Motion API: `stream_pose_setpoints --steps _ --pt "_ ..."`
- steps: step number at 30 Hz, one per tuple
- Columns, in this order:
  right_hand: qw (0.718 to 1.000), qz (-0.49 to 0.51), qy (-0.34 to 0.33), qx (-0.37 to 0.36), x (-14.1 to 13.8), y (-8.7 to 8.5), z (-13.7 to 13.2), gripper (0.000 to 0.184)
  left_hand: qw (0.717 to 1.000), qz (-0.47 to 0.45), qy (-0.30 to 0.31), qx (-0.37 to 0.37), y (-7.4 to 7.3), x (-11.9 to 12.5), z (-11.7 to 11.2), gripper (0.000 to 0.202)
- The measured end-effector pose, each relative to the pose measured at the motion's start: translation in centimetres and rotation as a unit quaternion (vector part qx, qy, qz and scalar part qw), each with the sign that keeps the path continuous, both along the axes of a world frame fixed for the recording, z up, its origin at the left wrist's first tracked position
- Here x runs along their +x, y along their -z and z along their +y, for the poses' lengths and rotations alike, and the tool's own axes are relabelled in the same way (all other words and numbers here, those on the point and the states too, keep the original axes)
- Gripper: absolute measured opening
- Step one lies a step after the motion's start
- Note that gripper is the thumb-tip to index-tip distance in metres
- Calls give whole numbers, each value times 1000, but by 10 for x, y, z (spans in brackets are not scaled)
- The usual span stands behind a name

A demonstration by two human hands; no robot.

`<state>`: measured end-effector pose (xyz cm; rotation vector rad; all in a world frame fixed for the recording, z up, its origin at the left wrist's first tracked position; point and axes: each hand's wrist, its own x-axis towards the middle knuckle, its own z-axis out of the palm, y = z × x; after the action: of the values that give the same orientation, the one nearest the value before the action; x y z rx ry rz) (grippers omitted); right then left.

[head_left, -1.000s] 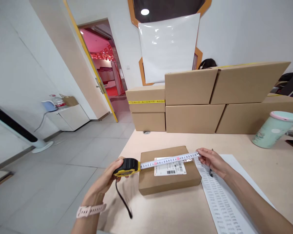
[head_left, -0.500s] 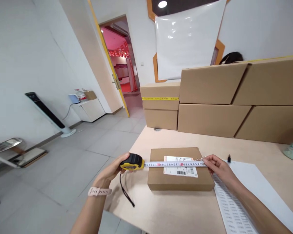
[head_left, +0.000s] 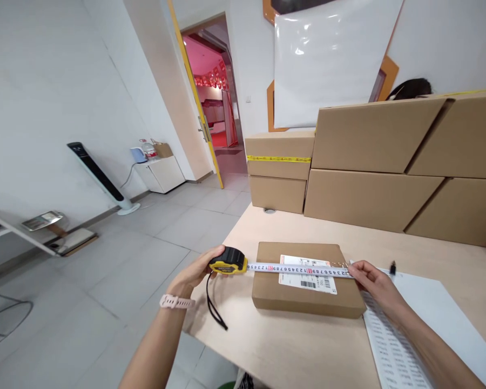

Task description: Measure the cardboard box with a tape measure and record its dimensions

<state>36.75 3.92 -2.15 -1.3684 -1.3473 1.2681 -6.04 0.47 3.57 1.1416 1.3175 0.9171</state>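
A flat brown cardboard box [head_left: 308, 302] lies on the table, with a white shipping label [head_left: 305, 283] on its top. My left hand [head_left: 198, 270] grips a black and yellow tape measure [head_left: 229, 261] just off the box's left side; its black wrist strap dangles below. The white blade [head_left: 299, 268] is pulled out across the box top, over the label. At the box's right edge, my right hand [head_left: 370, 278] is closed on the end of the blade, its fingertips pinched together.
Large cardboard boxes [head_left: 372, 140] are stacked along the table's far side, a person's hair [head_left: 411, 88] showing behind them. Printed sheets [head_left: 433, 308] and a dark pen [head_left: 393, 267] lie at the right. The table's left edge drops to a tiled floor with a platform scale [head_left: 76, 240].
The camera view has turned slightly to the left, so everything appears shifted right. Both hands keep the tape stretched over the box much as before.
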Motion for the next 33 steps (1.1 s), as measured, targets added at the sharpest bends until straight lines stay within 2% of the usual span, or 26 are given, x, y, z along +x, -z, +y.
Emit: stream_pose_setpoints --steps 8,17,33 --pt "1000 20 -1 -10 1 1 0 40 1000 7 1 -3 -5 5 -1 51" --pt "1000 21 5 -18 -1 -2 -2 40 1000 1 8 -3 -2 2 -1 47" --pt "999 35 -8 -38 2 5 1 39 1000 -9 4 -10 -3 3 -1 49"
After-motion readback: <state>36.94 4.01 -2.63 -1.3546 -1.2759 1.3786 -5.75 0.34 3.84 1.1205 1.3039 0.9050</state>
